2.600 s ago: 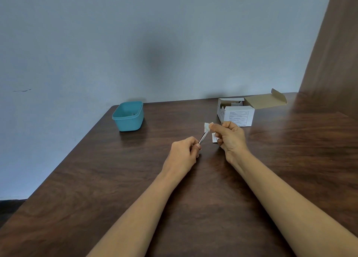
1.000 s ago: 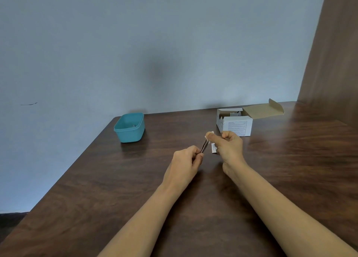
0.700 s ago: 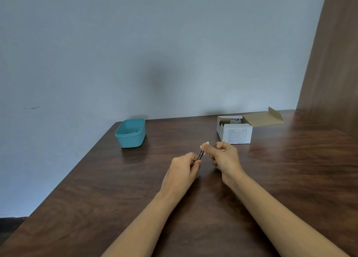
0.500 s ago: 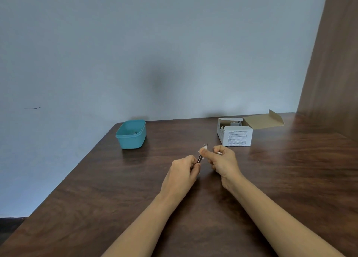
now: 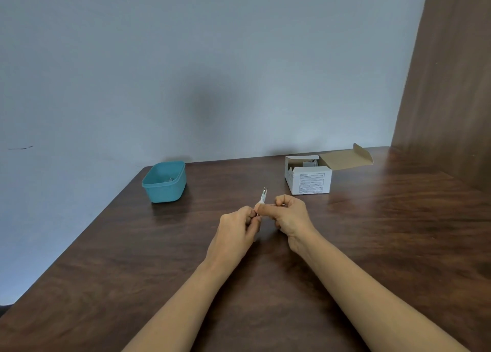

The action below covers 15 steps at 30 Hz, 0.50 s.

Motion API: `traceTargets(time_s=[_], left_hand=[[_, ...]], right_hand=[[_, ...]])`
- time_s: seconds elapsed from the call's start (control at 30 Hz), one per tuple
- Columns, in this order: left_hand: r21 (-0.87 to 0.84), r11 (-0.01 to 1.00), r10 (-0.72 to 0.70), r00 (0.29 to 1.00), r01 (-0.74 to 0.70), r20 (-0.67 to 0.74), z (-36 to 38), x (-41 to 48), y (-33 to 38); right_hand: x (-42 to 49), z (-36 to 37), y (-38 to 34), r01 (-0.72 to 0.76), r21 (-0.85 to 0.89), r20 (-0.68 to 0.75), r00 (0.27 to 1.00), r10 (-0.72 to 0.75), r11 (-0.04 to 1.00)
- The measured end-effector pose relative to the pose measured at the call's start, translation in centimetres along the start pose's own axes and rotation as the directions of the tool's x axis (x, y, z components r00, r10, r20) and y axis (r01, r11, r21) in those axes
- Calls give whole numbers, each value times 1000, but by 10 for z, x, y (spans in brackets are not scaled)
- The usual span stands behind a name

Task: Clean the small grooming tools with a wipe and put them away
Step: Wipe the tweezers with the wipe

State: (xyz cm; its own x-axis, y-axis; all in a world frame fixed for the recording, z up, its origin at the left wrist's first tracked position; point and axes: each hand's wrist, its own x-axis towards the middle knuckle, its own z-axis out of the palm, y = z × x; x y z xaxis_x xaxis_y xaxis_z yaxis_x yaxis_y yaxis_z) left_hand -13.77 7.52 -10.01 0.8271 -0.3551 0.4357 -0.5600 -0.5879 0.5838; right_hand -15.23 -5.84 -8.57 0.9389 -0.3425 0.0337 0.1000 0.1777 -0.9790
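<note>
One slim metal tool (image 5: 263,193) is pinched above the bench (image 5: 372,232) by curled fingers (image 5: 250,214) of the left hand (image 5: 233,229) and right hand (image 5: 288,216); a slackened grip could see it dropped.

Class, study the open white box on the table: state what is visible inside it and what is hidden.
Inside the white box, pale packets show at the open top. Its front wall covers everything lower, so their number cannot be told.
</note>
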Motion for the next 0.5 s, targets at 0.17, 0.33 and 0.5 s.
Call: traceTargets(time_s=[0.17,0.33,0.5], left_hand=[[-43,999,6,1000,-6,3,2,1,3],[-68,998,8,1000,-6,30,4,0,3],[-76,997,19,999,-15,43,5,1,2]], right_hand=[[7,-4,-1,-17,52,-65,998,21,998],[11,-10,-2,-53,170,-86,994,68,984],[13,-10,-2,-34,221,-110,992,59,975]])
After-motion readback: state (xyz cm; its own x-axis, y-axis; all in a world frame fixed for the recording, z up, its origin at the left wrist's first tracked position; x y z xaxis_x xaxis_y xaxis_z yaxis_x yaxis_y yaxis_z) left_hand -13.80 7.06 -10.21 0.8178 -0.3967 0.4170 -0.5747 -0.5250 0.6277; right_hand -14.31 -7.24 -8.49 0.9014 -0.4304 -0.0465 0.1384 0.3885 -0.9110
